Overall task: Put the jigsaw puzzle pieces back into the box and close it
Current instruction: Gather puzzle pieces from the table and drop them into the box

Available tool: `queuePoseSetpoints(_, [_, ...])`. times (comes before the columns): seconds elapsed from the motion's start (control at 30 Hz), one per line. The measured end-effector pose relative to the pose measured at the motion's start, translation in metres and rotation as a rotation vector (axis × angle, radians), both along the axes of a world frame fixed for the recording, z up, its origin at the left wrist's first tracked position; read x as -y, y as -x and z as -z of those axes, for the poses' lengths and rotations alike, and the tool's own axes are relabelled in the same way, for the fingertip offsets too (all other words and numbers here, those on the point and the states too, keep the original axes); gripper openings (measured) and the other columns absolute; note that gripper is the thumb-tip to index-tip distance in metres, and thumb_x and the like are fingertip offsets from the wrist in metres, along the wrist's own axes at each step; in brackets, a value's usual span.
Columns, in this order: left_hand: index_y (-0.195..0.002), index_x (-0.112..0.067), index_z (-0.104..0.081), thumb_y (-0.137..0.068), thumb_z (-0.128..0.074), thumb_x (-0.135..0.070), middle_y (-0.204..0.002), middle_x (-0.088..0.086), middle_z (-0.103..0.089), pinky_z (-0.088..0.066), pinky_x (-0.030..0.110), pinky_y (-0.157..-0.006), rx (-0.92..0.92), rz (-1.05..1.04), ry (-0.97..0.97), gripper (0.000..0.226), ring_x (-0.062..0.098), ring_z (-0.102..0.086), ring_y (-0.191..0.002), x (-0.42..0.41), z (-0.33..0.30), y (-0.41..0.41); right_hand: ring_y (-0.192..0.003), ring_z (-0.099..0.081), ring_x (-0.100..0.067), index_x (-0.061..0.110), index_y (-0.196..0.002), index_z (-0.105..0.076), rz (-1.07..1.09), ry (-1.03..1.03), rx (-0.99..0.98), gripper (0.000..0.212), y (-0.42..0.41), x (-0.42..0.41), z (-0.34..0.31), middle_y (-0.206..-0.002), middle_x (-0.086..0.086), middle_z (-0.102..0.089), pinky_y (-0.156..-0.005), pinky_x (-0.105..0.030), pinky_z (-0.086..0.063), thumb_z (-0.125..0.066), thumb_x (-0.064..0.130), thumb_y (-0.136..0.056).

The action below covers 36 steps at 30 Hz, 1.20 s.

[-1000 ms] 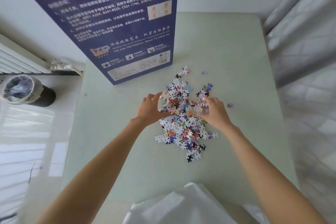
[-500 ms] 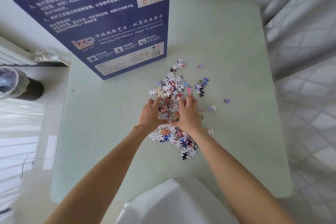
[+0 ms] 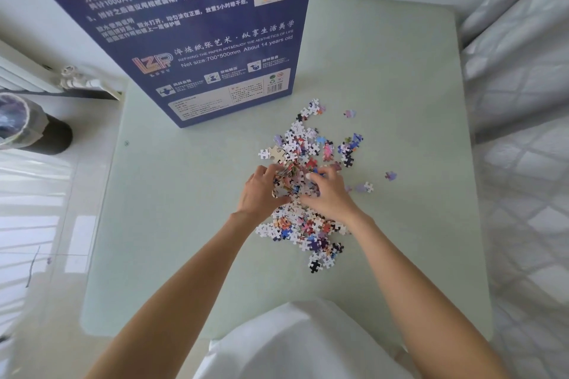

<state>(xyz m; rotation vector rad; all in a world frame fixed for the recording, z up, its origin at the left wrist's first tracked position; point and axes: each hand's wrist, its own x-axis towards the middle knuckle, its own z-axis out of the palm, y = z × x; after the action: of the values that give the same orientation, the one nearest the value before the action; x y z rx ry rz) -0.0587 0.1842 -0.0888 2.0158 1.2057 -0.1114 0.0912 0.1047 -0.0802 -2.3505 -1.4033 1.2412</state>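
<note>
Nearest the camera, a white garment [image 3: 295,344] at the bottom edge, with two bare forearms reaching forward over a pale green tabletop [image 3: 191,224]. Left hand [image 3: 260,191]: fingers curled inward around a clump of jigsaw puzzle pieces [image 3: 294,183], gripping it from the left side. Right hand [image 3: 331,194]: fingers likewise curled, clasping the same clump from the right; the two hands close together, cupping the bunch between them just above the heap. Loose heap of pieces [image 3: 303,224]: mixed white backs and coloured faces, spread on the tabletop in an elongated scatter whose long axis runs from near the person away toward the box, leaning slightly rightward at the far end; it extends both nearer than the hands and beyond them. Stray single pieces [image 3: 390,176] lie apart to the right of the heap. Farther off, the box [image 3: 197,40]: large, dark blue, printed with white text and an orange-lettered A B C D panel, standing upright on the far left part of the tabletop, long axis vertical, printed face toward the camera, top out of view; its lower right corner near the heap's far end. Left of the tabletop, on the floor, a dark waste bin [image 3: 34,129] with a plastic liner. Right, a bed with white quilted covering [image 3: 523,132].
</note>
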Motion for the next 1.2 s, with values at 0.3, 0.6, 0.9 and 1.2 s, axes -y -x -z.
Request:
queuePoseSetpoints(0.3, [-0.127, -0.020, -0.050, -0.074, -0.077, -0.025, -0.122, 0.003, -0.055, -0.042, 0.028, -0.092, 0.030, 0.036, 0.046, 0.059, 0.020, -0.058, -0.104, -0.003, -0.003, 0.001, -0.115, -0.050, -0.023, 0.023, -0.144, -0.025, -0.015, -0.035, 0.037, 0.086, -0.010, -0.009, -0.004, -0.143, -0.011, -0.028, -0.097, -0.034, -0.041, -0.076, 0.022, -0.074])
queuePoseSetpoints(0.6, [-0.120, -0.017, -0.060, -0.083, -0.069, -0.027, -0.114, 0.003, -0.063, -0.042, 0.024, -0.082, 0.027, 0.042, 0.073, 0.039, 0.019, -0.059, -0.100, -0.008, -0.010, 0.007, -0.126, -0.031, -0.023, 0.011, -0.126, -0.044, -0.256, -0.046, 0.237, 0.073, -0.005, -0.007, 0.001, -0.133, -0.007, -0.033, -0.107, -0.035, -0.032, -0.076, 0.042, -0.068])
queuePoseSetpoints(0.9, [-0.117, -0.016, -0.062, -0.086, -0.066, -0.026, -0.116, 0.003, -0.065, -0.041, 0.021, -0.078, 0.063, -0.050, 0.071, 0.033, 0.019, -0.061, -0.097, -0.006, -0.014, 0.001, -0.124, -0.046, -0.025, 0.009, -0.135, -0.034, -0.144, -0.033, 0.094, 0.070, 0.010, -0.004, -0.003, -0.138, -0.010, -0.046, -0.100, -0.036, -0.038, -0.071, 0.030, -0.079])
queuePoseSetpoints(1.2, [-0.109, -0.014, -0.068, -0.086, -0.065, -0.025, -0.105, 0.003, -0.070, -0.041, 0.021, -0.073, 0.086, -0.096, 0.027, 0.025, 0.019, -0.064, -0.089, -0.009, -0.018, 0.013, -0.096, -0.061, -0.023, 0.006, -0.107, -0.058, 0.056, -0.180, 0.031, 0.033, 0.000, 0.004, -0.009, -0.106, -0.008, -0.064, -0.084, -0.035, -0.048, -0.070, 0.023, -0.082])
